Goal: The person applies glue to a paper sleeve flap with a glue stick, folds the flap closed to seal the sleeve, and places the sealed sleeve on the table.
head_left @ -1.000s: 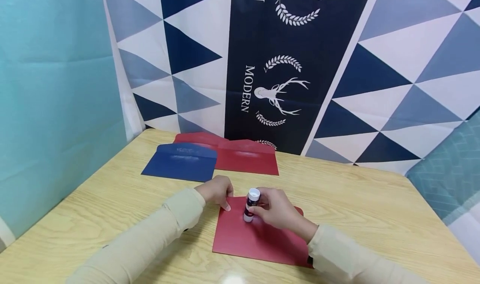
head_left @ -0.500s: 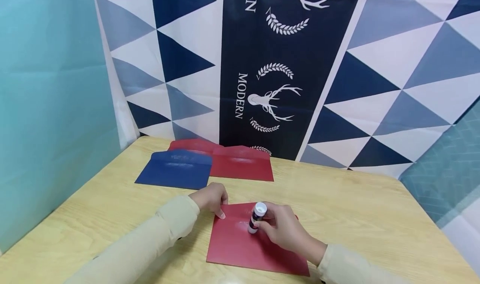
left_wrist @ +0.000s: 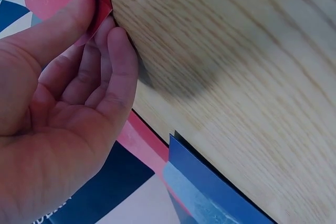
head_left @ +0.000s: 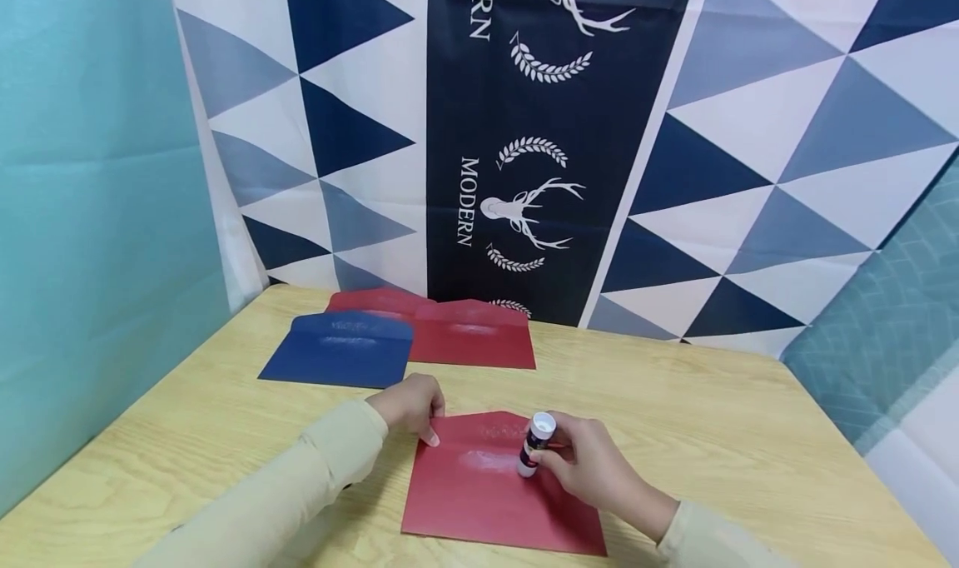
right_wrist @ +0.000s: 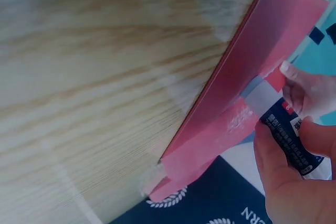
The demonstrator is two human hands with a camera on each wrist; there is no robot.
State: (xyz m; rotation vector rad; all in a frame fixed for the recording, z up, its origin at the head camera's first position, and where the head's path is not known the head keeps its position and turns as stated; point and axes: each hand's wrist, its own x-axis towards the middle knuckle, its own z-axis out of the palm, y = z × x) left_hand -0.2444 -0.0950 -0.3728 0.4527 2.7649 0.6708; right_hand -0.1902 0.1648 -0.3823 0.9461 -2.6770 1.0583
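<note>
A red envelope (head_left: 479,505) lies on the table with its flap at the far side. My left hand (head_left: 412,406) pinches its far left corner; in the left wrist view the thumb (left_wrist: 79,11) lies over the paper and the fingers reach under it. Upright and slightly tilted, a glue stick (head_left: 536,445) with a dark label is gripped between the thumb and fingers of my right hand (head_left: 595,460). Its lower end meets the envelope just below the flap. A whitish glue streak (head_left: 487,460) runs left of the stick, and more marks show on the flap.
Behind the left hand lies a blue envelope (head_left: 340,361), overlapping two red envelopes (head_left: 479,347) near the back edge of the wooden table (head_left: 689,435). A patterned cloth (head_left: 517,127) hangs behind, and a teal sheet (head_left: 105,176) stands along the left.
The right hand has slid the glue stick rightward across the envelope, exposing the whitish streak. The left hand keeps its hold on the corner. The head view has tilted slightly.
</note>
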